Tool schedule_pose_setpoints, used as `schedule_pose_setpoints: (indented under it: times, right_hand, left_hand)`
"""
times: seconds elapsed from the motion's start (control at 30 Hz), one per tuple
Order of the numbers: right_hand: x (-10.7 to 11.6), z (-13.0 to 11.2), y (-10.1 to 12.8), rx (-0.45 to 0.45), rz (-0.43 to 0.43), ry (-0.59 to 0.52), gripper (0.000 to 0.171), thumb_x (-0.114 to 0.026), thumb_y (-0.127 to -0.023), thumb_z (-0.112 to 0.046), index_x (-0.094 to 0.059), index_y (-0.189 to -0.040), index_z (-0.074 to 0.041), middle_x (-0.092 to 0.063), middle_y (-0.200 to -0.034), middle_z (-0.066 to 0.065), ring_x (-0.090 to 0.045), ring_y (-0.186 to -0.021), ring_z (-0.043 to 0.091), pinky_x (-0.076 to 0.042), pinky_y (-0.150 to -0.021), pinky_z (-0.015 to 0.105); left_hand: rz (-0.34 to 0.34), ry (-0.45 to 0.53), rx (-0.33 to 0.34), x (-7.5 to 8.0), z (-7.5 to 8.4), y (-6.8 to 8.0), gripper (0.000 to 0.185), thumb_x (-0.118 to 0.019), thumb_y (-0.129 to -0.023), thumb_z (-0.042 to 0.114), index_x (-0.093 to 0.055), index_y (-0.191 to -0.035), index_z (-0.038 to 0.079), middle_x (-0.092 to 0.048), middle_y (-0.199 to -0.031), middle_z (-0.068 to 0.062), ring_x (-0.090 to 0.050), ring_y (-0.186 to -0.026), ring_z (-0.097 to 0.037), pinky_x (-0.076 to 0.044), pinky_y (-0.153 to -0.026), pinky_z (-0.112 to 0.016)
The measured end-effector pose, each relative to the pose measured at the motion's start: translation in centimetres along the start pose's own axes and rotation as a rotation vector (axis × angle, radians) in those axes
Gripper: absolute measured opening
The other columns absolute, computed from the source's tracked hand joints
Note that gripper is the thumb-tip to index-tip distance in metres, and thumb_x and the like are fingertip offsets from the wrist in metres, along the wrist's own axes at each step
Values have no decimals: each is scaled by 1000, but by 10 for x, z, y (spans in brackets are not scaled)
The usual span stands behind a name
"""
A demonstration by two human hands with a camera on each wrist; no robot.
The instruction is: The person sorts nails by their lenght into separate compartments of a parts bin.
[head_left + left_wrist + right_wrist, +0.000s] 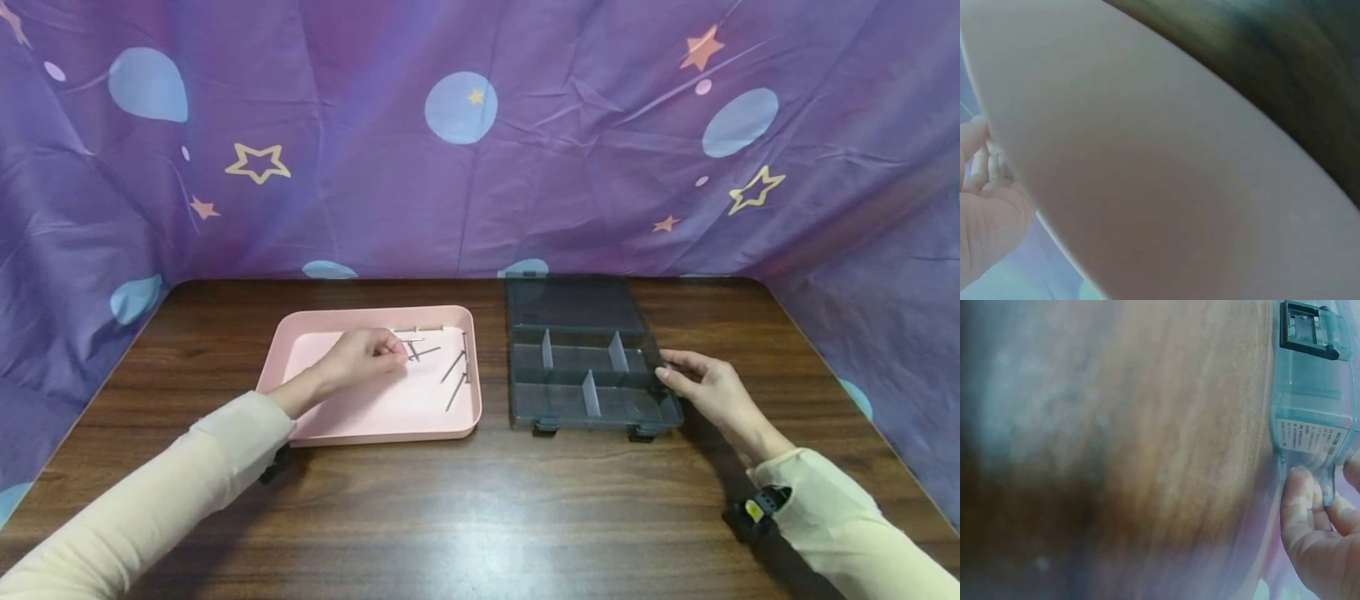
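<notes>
Nails (452,367): several, thin and grey, loose in the pink tray; some just beside the left fingertips, others to the right of that hand near the right wall, a couple along the far wall.
Tray (360,421): pink, shallow, beneath the left hand; looks like stiff, light plastic, apt to slide if nudged.
Left hand (360,357): over the tray, fingers bent, thumb and index tips close together beside the nearest nails; cannot tell whether one sits between them.
Nail feel: probably light, rigid, hard to damage; smooth shanks likely roll or slip under fingertips, points could prick.
Nail hold: best pinched mid-shank, thumb against index; those by the wall right of the left hand leave less finger room, so tipping one end up first seems easier. Clustered ones may drag a neighbour.
Case (547,398): between the hands, nearer the right; dark see-through plastic, lid (577,302) folded open away from the hands, pale dividers (592,394) upright inside. Likely light, hinge the weaker part.
Right hand (716,390): grasping the case's right edge between thumb and fingers; a sound spot for steadying it.
</notes>
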State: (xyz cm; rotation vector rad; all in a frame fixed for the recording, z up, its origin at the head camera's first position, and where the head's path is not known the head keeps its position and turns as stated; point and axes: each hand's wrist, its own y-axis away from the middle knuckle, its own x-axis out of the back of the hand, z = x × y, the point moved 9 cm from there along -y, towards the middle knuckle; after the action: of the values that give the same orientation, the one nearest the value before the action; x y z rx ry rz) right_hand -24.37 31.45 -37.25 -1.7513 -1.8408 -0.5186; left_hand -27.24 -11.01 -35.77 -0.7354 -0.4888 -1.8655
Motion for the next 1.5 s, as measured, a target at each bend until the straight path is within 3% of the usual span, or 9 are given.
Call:
schedule_pose_setpoints:
  times: [0.2, 0.47, 0.6, 0.67, 0.93, 1.3, 1.5]
  right_hand:
    - [2, 0, 0, -1, 7, -18, 44, -58, -93, -18, -51, -124, 13, -65, -100, -3, -53, -78, -11, -48, -64, 13]
    - [1, 1, -1, -1, 6, -35, 44, -58, -93, -17, -51, -124, 14, -57, -89, -25, -53, -76, -11, -48, -64, 13]
    - [0, 3, -2, 3, 5, -40, 44, -59, -93, -14, -50, -124, 15, -56, -86, -25, -53, -75, -10, -47, -63, 13]
    - [-1, 5, -3, 2, 5, -48, 43, -59, -93, -12, -49, -124, 16, -56, -85, -25, -53, -75, -10, -47, -63, 13]
    - [0, 5, -3, -2, 8, -52, 44, -59, -92, -12, -49, -124, 16, -56, -85, -24, -52, -74, -10, -47, -62, 13]
    - [1, 1, -1, -13, 13, -71, 44, -59, -93, -13, -49, -124, 16, -55, -83, -26, -52, -73, -9, -47, -61, 14]
    - [2, 1, -1, -11, 22, -54, 44, -59, -92, -15, -51, -123, 15, -61, -86, -15, -53, -72, -8, -47, -61, 15]
  left_hand:
    - [29, 73, -10, -9, 23, -7, 10, -63, -86, 8, -65, -90, -1, -68, -81, -11, -62, -71, -13, -50, -68, -25]
    - [72, 127, 13, -31, 52, -27, 9, -64, -86, 9, -67, -91, 2, -70, -83, -9, -63, -70, -11, -51, -65, -21]
    - [68, 96, -3, -46, 68, -38, 9, -65, -87, 15, -68, -90, 6, -69, -82, -5, -59, -68, -8, -48, -63, -20]
    - [54, 106, 1, -54, 75, -42, 10, -66, -87, 16, -67, -90, 7, -68, -82, -4, -60, -64, -12, -50, -61, -22]
    - [52, 126, -28, -76, 98, -54, 9, -69, -85, 18, -69, -86, 9, -71, -79, -3, -61, -66, -5, -46, -61, -17]
    - [82, 72, -70, -98, 120, -72, 8, -72, -83, 22, -73, -85, 15, -73, -75, 2, -63, -62, -1, -44, -64, -17]
    - [78, 101, -54, -110, 126, -77, 9, -73, -82, 23, -74, -84, 14, -73, -75, 2, -61, -59, 1, -43, -58, -15]
